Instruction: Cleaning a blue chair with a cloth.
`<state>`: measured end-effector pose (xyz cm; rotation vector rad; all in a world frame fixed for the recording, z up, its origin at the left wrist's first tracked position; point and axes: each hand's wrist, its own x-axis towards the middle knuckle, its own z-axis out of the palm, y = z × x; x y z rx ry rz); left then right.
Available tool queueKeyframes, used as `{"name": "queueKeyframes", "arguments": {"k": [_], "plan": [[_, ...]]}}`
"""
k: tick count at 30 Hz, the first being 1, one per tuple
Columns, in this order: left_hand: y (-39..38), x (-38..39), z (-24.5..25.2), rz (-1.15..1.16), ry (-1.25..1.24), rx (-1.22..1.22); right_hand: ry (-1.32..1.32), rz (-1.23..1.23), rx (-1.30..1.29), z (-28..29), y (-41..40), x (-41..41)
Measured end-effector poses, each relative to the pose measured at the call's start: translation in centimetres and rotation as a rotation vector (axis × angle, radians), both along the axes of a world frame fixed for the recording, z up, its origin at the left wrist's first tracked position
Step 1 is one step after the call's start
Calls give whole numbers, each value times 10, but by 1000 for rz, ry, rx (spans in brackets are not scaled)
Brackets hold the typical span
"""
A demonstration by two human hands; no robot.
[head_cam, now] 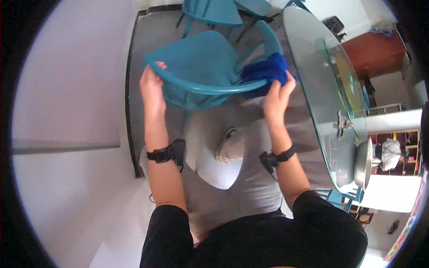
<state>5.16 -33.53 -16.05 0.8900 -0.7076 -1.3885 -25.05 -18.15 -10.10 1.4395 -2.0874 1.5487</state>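
Observation:
Before me is a teal-painted chair (201, 57) with a curved top rail (204, 87) facing me. My left hand (152, 83) grips the left end of that rail, its fingertips showing over the edge. At the other end, my right hand (279, 92) pinches a bunched dark blue cloth (264, 68). The cloth lies against the rail's right end and hangs partly below it. My right palm and part of the cloth's underside are hidden.
An oval glass table (311, 87) stands close on my right, bearing a grey rag (343, 124) and a metal basin (363, 164). Another teal chair (211, 11) is beyond. A white wall (73, 83) runs along the left. A person (390, 154) is far off at right.

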Motion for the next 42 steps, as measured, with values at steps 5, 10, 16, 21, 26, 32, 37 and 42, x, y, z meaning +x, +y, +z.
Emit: {"name": "queueKeyframes", "arguments": {"k": [5,10,16,21,26,32,37,42], "plan": [[-12,4,3,153,22,34,40,114,89,26,22,53],[-3,-3,-3,115,-87,-23,-59,186,169,46,27,30],[14,-28,34,746,3,-190,139,-112,167,63,-2,-47],[66,-31,111,176,-982,-920,187,-79,39,72,-40,-85],[105,-76,119,-84,-1265,-936,309,69,298,29,-58,-46],[86,-61,104,-228,-1384,-1036,42,178,62,26,-39,-39],[74,-24,116,-291,-1311,-1023,-148,217,87,27,14,16],[64,8,125,-257,-1292,-871,-180,300,9,31,4,12]]}}
